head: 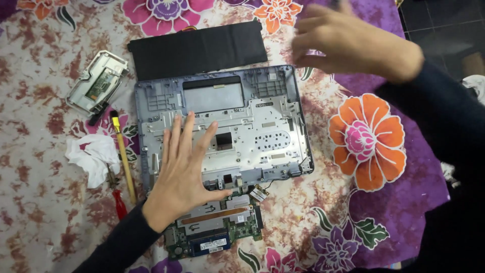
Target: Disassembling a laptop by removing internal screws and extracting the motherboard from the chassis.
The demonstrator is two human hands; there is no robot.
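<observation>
An opened grey laptop shell [262, 116] lies on a flowered cloth, its metal inner plate facing up. My left hand [184, 169] rests flat on the shell's left half, fingers spread, holding nothing. A green circuit board [217, 232] sticks out from under the shell's near edge, just right of my left wrist. My right hand [348, 43] hovers blurred above the shell's far right corner, fingers bent; nothing shows in it. A flat black battery [199, 48] lies along the shell's far edge.
Left of the shell lie a yellow-handled tool [124, 156], a red-handled tool [118, 202], crumpled white tissue [93, 156] and a small grey part with a green board [98, 81]. The flowered purple cloth [369, 136] covers the surface; dark floor tiles [444, 25] show at the far right.
</observation>
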